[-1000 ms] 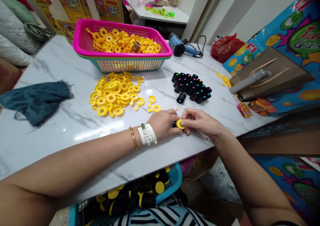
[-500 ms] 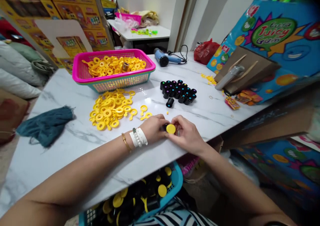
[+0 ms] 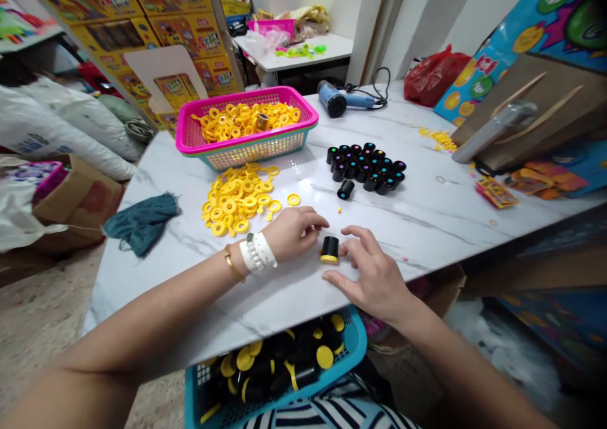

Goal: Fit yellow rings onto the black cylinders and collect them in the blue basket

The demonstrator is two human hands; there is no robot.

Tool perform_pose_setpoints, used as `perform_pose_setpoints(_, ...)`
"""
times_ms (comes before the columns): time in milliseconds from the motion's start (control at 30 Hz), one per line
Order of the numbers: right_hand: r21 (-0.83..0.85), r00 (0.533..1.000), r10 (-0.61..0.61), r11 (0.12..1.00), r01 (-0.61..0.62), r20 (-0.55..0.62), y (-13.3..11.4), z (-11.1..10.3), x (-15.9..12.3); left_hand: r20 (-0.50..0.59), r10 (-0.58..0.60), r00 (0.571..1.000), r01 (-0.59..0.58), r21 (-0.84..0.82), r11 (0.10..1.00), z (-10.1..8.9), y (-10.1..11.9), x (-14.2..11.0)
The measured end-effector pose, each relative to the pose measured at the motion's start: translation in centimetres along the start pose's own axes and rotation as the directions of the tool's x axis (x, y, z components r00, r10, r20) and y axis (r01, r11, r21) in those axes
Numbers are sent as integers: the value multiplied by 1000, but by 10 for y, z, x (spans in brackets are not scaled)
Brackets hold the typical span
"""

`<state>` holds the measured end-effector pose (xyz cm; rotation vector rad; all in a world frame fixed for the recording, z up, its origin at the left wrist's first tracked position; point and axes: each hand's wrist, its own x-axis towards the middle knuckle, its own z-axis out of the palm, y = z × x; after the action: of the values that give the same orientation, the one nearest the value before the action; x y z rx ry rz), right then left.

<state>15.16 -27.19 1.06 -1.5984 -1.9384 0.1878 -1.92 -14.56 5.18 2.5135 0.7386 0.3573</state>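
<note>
A black cylinder with a yellow disc at its base [image 3: 329, 250] stands upright on the white marble table [image 3: 156, 290] between my hands. My left hand [image 3: 294, 233] rests just left of it, fingers curled, holding nothing visible. My right hand [image 3: 367, 271] lies spread to its right, fingertips close to the cylinder but apart from it. Farther up, a heap of yellow plastic rings [image 3: 237, 198] lies loose on the marble. Beyond my hands stands a cluster of black cylinders with coloured tops [image 3: 365, 166], and one more black cylinder [image 3: 346, 189] lies apart from them.
A pink-rimmed basket [image 3: 246, 139] of yellow rings stands at the table's back. A blue hair dryer [image 3: 334, 99] lies behind it, near a red plastic bag [image 3: 436, 74]. A teal cloth [image 3: 142, 223] lies at the left edge. Below the front edge, a blue basket [image 3: 351, 347] holds finished black-and-yellow cylinders.
Both hands have let go of the black cylinder and drawn apart. It now stands upright with its yellow disc at the bottom. The view has swung, shifting the table's contents within the frame.
</note>
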Motion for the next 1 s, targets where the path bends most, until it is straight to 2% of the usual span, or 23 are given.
perform_pose_setpoints(100, -56, 989, -142, 988, 144, 37, 0, 3, 0, -116, -87, 989, 90, 27, 996, -22, -9, -23)
perform_pose_setpoints(200, -52, 988, -154, 987, 152, -23, -8, 10, -4, -202, -153, 967, 167, 52, 985, -31, -17, -40)
perform_pose_setpoints(267, 42, 986, -166, 985, 167, -23, -22, 15, -10, -247, -162, 955, 180, 54, 982, -26, -18, -42)
perform_pose_setpoints(367, 151, 964, -266, 953, 262, 6, -45, 20, -20, -259, -131, 957, 156, 78, 985, -9, -15, -37)
perform_pose_setpoints(433, 163, 949, -315, 935, 315, -29, -46, 16, -26, -254, -78, 964, 113, 128, 985, 2, -12, -38)
perform_pose_setpoints(500, 146, 960, -249, 953, 266, -126, -29, 4, -31, -238, -27, 971, 71, 179, 981, 8, -10, -48)
perform_pose_setpoints(600, -9, 959, 12, 1000, -15, -284, 23, -22, -41, -181, -24, 983, 64, 217, 974, 9, -11, -81)
perform_pose_setpoints(667, -116, 950, 97, 984, -136, -296, 56, -36, -45, -182, -31, 983, 82, 277, 957, 12, -12, -103)
perform_pose_setpoints(733, -149, 960, 108, 977, -151, -259, 75, -43, -47, -181, 2, 983, 71, 398, 915, 17, -10, -119)
perform_pose_setpoints(800, -155, 969, 86, 980, -124, -231, 80, -44, -46, -159, 40, 986, 47, 511, 859, 22, -8, -125)
perform_pose_setpoints(867, -171, 974, 63, 980, -102, -216, 76, -43, -48, -154, 25, 988, 62, 536, 842, 24, -7, -124)
perform_pose_setpoints(933, -163, 972, 69, 981, -108, -226, 72, -40, -58, -176, -52, 983, 126, 446, 886, 21, -9, -121)
perform_pose_setpoints(1000, -120, 933, 142, 974, -191, -331, 74, -31, -77, -172, -163, 972, 202, 245, 948, 13, -14, -118)
